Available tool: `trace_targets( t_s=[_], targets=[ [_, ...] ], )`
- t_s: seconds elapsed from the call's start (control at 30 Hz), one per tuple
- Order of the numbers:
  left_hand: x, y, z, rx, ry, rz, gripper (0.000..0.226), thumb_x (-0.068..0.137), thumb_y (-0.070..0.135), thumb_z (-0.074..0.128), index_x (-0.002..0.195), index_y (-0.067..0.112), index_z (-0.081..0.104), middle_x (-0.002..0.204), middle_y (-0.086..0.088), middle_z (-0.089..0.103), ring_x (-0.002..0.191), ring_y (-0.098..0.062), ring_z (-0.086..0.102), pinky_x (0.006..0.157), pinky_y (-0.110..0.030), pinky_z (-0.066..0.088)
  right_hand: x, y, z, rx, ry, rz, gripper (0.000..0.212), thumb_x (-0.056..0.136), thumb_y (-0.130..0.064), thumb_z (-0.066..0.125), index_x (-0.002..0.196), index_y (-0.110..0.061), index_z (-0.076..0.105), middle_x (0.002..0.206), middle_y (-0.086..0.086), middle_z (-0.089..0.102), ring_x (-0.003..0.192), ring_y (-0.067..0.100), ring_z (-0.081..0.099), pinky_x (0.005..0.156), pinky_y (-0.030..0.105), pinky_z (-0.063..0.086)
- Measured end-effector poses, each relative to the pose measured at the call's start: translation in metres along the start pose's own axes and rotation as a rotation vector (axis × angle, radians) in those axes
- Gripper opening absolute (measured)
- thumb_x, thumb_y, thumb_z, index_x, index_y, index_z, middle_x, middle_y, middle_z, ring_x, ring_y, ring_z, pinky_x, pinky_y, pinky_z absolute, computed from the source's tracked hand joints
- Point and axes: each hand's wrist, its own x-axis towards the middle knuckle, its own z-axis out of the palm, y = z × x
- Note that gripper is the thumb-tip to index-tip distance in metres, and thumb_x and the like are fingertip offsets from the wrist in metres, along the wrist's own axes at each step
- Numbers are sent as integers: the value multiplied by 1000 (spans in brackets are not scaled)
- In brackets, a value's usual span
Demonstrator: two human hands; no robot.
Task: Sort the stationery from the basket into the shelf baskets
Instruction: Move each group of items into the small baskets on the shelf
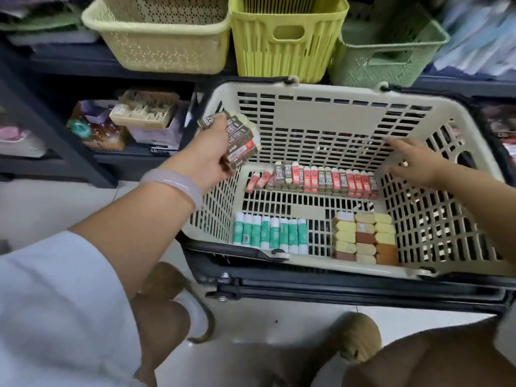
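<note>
Three baskets sit on the shelf (pixel 83 65) up top: a cream basket (pixel 156 43) on the left, a yellow basket (pixel 287 37) in the middle and a green basket (pixel 388 54) on the right. Below them, over the left edge of the big basket (pixel 335 107), the left hand (pixel 206 160) holds a bunch of erasers (pixel 237 138) tight, fingers curled around them. A pale bracelet (pixel 173 182) is on that wrist.

Down in the big basket, a row of red and brown erasers (pixel 315 178) stands along the back wall. Glue sticks (pixel 269 233) lie side by side at the front left. Yellow and brown blocks (pixel 364 237) are stacked at the front right.

On the right, the right hand (pixel 413 160) hangs over the row of erasers. Its fingers are spread apart and hold nothing. It has a ring (pixel 405 163) on one finger.
</note>
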Motion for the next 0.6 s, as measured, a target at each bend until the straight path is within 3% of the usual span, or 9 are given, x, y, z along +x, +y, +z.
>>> trace_targets(
  t_s=[0.1,0.17,0.23,0.3,0.33,0.43,0.5,0.6],
  targets=[
    [-7,5,15,-15,-72,22,36,94,50,38,79,21,52,42,6,61,32,-7,55,44,-13,41,1,-20,-3,-42,71,63,55,91,-18,51,143,-15,32,145,19,33,127,36,40,106,43,34],
    [-11,12,18,-36,-104,55,37,94,49,37,77,20,53,43,6,61,33,-7,55,40,-12,42,-10,-64,-3,64,113,-42,42,94,-18,46,136,-11,43,136,18,47,101,32,59,86,34,48],
    [-14,20,16,-78,-121,98,39,95,49,37,74,21,54,45,6,62,34,-8,55,41,-12,42,-27,-122,4,227,122,-237,37,95,-20,44,132,-12,48,128,12,56,87,23,63,71,26,46],
    [-15,27,8,-118,-113,181,42,96,48,33,74,21,56,48,6,63,37,-8,57,44,-14,42,-43,-182,15,382,91,-401,41,95,-27,46,133,-14,45,129,9,56,89,14,60,75,23,43],
    [-14,30,3,-137,-99,231,43,97,47,30,77,20,57,50,6,64,41,-8,59,44,-15,44,-47,-209,20,470,83,-438,46,94,-31,48,136,-14,41,132,9,53,101,16,58,81,24,41],
    [0,39,-18,-215,-27,285,45,99,44,27,89,16,60,60,3,68,54,-12,65,50,-22,51,-48,-269,28,764,38,-349,68,89,-36,52,145,-17,21,144,15,36,130,26,37,99,29,33],
    [13,43,-28,-248,-4,244,45,98,45,27,80,18,58,54,5,65,52,-11,61,51,-20,50,-43,-283,35,755,18,-279,77,87,-35,54,148,-23,9,146,17,24,132,34,32,103,34,30],
    [32,50,-29,-243,-4,147,46,96,47,27,68,21,52,42,6,57,43,-11,50,43,-12,37,-40,-279,40,641,72,-288,82,82,-25,58,147,-27,8,137,13,27,122,36,40,99,36,37]
  ],
)
